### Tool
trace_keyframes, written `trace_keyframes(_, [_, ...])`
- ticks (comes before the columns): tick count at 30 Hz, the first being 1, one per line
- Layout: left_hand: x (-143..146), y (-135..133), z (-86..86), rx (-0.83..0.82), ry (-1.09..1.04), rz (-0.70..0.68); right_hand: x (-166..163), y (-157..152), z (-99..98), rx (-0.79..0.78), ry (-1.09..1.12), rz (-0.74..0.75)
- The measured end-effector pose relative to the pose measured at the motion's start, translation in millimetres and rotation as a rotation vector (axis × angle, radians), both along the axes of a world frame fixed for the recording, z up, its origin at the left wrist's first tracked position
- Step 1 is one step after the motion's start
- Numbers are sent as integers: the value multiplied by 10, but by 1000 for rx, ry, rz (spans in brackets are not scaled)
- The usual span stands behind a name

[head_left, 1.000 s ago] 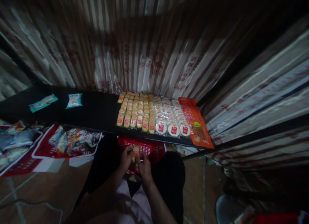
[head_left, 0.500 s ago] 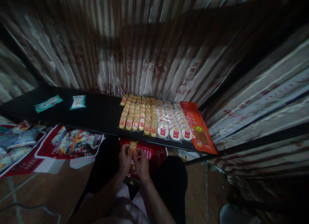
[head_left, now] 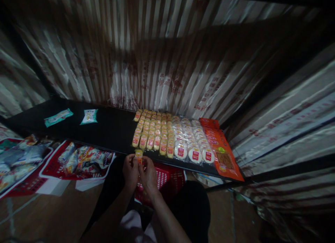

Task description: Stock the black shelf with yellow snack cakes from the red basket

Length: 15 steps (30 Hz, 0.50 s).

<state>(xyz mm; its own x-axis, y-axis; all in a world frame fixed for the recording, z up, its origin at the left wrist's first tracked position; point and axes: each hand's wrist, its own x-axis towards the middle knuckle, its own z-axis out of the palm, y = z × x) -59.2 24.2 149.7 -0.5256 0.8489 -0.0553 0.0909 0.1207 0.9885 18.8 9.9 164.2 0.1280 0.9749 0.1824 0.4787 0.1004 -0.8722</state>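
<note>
Between my two hands is a small yellow snack packet [head_left: 138, 154] with a red and orange label. My left hand [head_left: 130, 170] pinches its left side, and my right hand [head_left: 148, 175] grips the right side. Both hands are just in front of the black shelf [head_left: 112, 131]'s front edge, over a red basket [head_left: 174, 176]. Rows of similar yellow snack packets [head_left: 150, 142] lie on the shelf beyond my fingers. To their right are rows of round white wrapped snacks [head_left: 180, 150].
An orange bag [head_left: 222, 152] lies at the shelf's right end. Two green-and-white packets [head_left: 89, 116] are on its left part. Red baskets [head_left: 47, 171] full of bagged snacks stand at lower left. A striped curtain-like sheet [head_left: 157, 51] hangs behind the shelf.
My hands, still on the yellow snack packet, have come a little closer to the shelf's front edge. The camera view has shifted slightly, with the shelf lower in the picture.
</note>
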Motion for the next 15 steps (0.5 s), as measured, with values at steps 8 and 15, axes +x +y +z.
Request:
trace_keyframes(8, [-159,161,11,3,59,67,-185,177,-24,50,33,61])
trace_keyframes(15, [-242,270,3,79,28,71,-328,317,79,10,64,74])
